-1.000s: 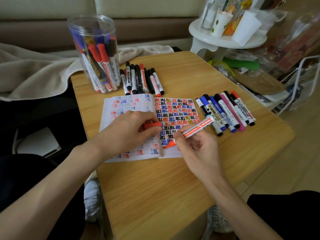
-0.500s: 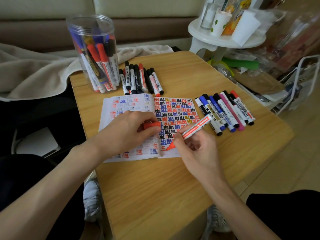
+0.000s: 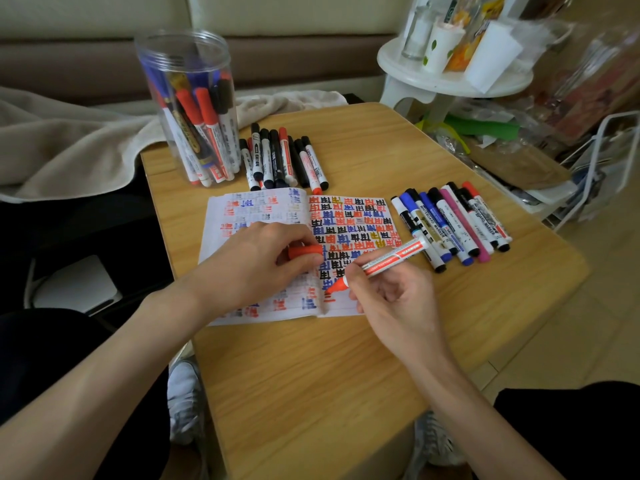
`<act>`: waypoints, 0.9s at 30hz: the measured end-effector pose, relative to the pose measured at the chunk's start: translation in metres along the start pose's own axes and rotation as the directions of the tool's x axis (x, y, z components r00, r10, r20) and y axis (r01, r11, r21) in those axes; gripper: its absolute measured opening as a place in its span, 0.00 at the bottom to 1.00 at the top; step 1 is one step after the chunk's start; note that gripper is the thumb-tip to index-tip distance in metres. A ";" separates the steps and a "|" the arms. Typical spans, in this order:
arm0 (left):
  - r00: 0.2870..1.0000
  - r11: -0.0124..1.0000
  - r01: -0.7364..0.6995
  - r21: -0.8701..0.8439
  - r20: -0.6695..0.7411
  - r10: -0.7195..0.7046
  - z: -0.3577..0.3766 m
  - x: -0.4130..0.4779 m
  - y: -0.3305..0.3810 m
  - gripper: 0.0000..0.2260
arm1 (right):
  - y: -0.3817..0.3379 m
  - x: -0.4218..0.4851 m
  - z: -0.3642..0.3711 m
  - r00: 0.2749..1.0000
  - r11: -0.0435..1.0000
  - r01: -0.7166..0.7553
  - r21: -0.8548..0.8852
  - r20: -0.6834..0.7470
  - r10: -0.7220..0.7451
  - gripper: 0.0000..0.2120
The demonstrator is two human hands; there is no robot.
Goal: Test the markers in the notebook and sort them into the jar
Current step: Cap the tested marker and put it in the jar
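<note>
An open notebook [image 3: 263, 209] full of coloured marks lies on the wooden table [image 3: 311, 375]. My right hand [image 3: 391, 303] grips an uncapped red marker [image 3: 388, 259], its tip on the lower part of the right page beside short red strokes. My left hand [image 3: 256, 265] rests on the left page and holds the red cap [image 3: 304, 251]. A clear plastic jar [image 3: 188, 109] with several markers stands at the table's far left. One row of markers [image 3: 284, 161] lies next to the jar, another row [image 3: 453, 223] right of the notebook.
A beige blanket [image 3: 69, 147] lies on the sofa to the left. A white round side table [image 3: 453, 74] with cups stands at the back right, clutter and a white wire rack [image 3: 602, 168] below it. My knees and shoes show beneath the table's near edge.
The marker tip has come down onto the right page and red strokes have appeared near the notebook's spine. My left hand stays put with the cap.
</note>
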State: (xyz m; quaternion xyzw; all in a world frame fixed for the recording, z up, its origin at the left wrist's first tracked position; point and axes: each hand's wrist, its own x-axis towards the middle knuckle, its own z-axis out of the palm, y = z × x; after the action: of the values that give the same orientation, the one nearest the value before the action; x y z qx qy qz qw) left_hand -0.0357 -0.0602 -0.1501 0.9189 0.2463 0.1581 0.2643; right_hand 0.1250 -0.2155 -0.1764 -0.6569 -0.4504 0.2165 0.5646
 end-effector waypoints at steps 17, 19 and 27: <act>1.000 1.000 0.006 -0.005 -0.013 -0.006 0.000 -0.001 0.000 0.10 | -0.001 0.000 -0.001 1.000 1.000 -0.020 0.006 -0.017 0.020 0.04; 1.000 1.000 -0.002 0.000 -0.015 0.002 0.000 0.000 0.000 0.10 | 0.000 0.001 -0.001 0.999 1.000 -0.017 0.012 -0.027 0.018 0.03; 1.000 1.000 -0.017 -0.005 -0.013 0.017 0.000 0.000 0.000 0.11 | 0.001 0.001 0.000 1.000 0.999 -0.004 -0.040 -0.012 0.004 0.04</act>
State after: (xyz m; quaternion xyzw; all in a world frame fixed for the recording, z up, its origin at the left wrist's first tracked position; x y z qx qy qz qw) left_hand -0.0362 -0.0602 -0.1504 0.9194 0.2397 0.1668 0.2636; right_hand 0.1259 -0.2143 -0.1775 -0.6702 -0.4501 0.2048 0.5535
